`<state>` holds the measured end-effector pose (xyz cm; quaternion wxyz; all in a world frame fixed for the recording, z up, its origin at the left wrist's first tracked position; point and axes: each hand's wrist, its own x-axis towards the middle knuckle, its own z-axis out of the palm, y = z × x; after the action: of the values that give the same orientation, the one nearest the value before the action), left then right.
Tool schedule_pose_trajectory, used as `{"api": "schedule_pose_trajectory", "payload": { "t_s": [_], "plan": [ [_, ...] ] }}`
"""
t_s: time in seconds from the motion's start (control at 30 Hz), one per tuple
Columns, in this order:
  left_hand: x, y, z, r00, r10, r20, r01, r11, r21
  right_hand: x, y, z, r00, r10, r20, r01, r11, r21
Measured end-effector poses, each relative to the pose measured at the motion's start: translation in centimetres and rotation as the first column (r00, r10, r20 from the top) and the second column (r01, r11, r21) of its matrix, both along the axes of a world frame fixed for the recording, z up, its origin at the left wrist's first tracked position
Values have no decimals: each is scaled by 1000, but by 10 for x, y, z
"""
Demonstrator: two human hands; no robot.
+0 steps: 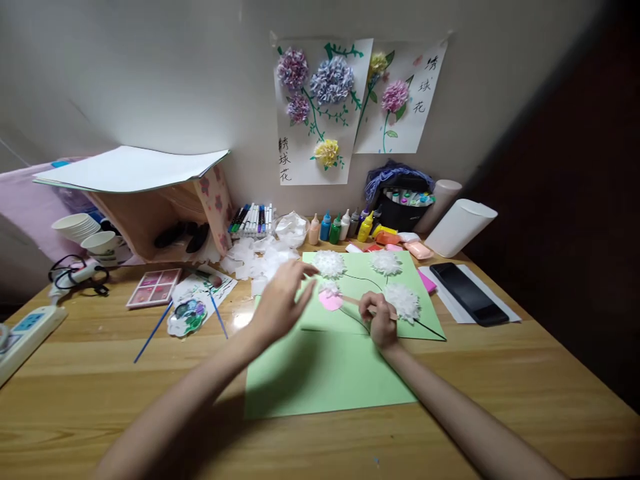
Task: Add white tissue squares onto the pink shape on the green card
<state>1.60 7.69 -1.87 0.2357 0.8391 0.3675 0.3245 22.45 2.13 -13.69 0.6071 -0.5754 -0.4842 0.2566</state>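
Green paper [330, 373] lies on the wooden table, with a second green sheet over its upper part. White ruffled paper flowers [404, 301] and thin dark stem lines are on the upper sheet. My right hand [381, 319] is closed around a flat light-brown stick [353, 301], which points left. By the stick's far end is a round pink piece [331, 300] with a small white tuft at its top edge. My left hand [287, 300] hovers left of the pink piece, fingers apart, holding nothing.
White paper scraps [260, 259] lie behind my left hand. Paint bottles [336, 229] and markers [253, 219] line the wall. A phone [469, 293] is at the right; a palette [187, 317], brushes and a pink case [154, 288] are at the left.
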Motion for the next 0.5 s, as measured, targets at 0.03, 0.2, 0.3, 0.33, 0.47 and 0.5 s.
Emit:
{"api": "schedule_pose_trajectory", "payload": {
  "t_s": [0.03,0.2,0.3,0.33,0.47,0.5],
  "plan": [
    [-14,19,-17,989,76,-128,-63,993,104,0,-1,-1,1000,-12,-2,12,1000,27],
    [-56,72,-79,754,348,-557,-286,937,199,-2,-7,-5,996,-39,85,33,997,65],
    [-57,79,-88,818,258,-514,-246,965,93,-2,-10,-6,995,-74,61,71,997,40],
    [-55,81,-88,854,227,-467,-229,972,53,-2,-10,-6,996,-78,46,76,997,32],
    [-49,93,-85,925,184,-332,-206,978,-31,-2,-10,-7,996,-93,-9,93,996,2],
    [-48,96,-85,931,179,-319,-200,979,-36,-2,-10,-7,995,-95,-19,95,995,-6]
  ]
}}
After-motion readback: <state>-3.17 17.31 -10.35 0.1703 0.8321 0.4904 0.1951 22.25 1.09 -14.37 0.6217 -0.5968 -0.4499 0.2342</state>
